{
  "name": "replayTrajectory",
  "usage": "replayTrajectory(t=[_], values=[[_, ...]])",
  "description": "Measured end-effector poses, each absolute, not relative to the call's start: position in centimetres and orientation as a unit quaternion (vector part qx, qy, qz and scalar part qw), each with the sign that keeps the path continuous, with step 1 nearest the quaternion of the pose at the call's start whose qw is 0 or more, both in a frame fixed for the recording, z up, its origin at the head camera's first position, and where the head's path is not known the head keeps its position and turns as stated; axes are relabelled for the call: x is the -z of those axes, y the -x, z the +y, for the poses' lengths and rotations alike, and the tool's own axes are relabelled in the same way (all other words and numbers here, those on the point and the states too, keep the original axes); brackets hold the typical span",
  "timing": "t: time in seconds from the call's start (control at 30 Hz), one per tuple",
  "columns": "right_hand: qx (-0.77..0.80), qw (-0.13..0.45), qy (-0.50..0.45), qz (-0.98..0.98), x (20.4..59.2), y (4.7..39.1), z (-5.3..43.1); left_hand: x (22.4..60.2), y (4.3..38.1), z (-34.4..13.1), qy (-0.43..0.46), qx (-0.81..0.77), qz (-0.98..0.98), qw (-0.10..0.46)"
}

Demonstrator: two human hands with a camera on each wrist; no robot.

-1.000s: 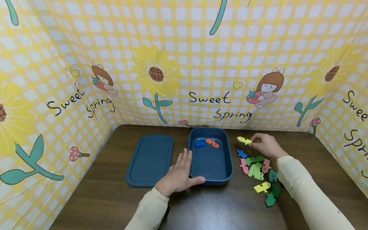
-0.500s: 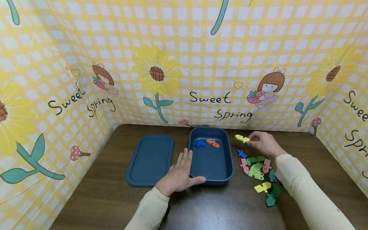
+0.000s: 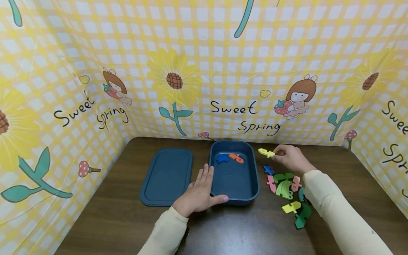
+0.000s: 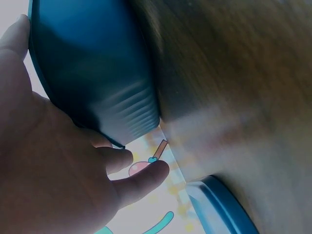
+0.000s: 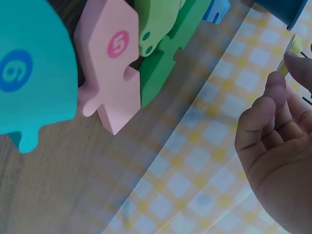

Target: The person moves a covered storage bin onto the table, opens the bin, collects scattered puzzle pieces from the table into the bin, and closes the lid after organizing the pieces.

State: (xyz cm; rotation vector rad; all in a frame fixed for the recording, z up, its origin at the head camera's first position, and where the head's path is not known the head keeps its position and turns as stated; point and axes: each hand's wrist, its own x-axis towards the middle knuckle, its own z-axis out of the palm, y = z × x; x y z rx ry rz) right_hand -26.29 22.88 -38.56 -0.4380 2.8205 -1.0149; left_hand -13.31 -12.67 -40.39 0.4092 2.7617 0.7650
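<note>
My left hand (image 3: 197, 196) rests along the left rim of a dark blue box (image 3: 234, 180), fingers straight and thumb over its near edge. Inside the box lie a blue puzzle piece (image 3: 222, 158) and an orange puzzle piece (image 3: 236, 158). To the right of the box, my right hand (image 3: 290, 157) pinches a yellow puzzle piece (image 3: 266, 152) between thumb and fingertips, held above the table. In the right wrist view the fingertips meet on that yellow piece (image 5: 294, 45), most of which is hidden.
Right of the box lies a group of puzzle pieces: a small blue one (image 3: 268, 170), a light green frog-like one (image 3: 284, 190), a pink one (image 3: 271, 184), a yellow one (image 3: 290, 207) and several others. The matching lid (image 3: 167, 177) lies flat left of the box. Patterned cloth (image 3: 236, 71) stands behind.
My right hand has drifted slightly left and up in the head view with the yellow puzzle piece, nearer the box. The left hand keeps its place on the rim.
</note>
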Motion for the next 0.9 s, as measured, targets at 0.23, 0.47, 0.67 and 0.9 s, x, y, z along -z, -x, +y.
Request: replayTrajectory(t=[0.23, 0.47, 0.67, 0.9], values=[[0.336, 0.058, 0.151, 0.928, 38.4, 26.3, 22.5, 40.4, 13.3, -12.6, -0.14, -0.262, 0.947, 0.125], [0.324, 0.04, 0.164, 0.931, 38.2, 26.4, 21.9, 40.4, 13.3, -12.6, -0.139, -0.261, 0.947, 0.123], [0.332, 0.048, 0.163, 0.928, 38.1, 26.3, 21.3, 40.2, 13.3, -12.6, -0.14, -0.258, 0.948, 0.122], [0.321, 0.042, 0.172, 0.931, 38.1, 26.3, 20.7, 40.1, 13.2, -12.7, -0.139, -0.263, 0.947, 0.123]])
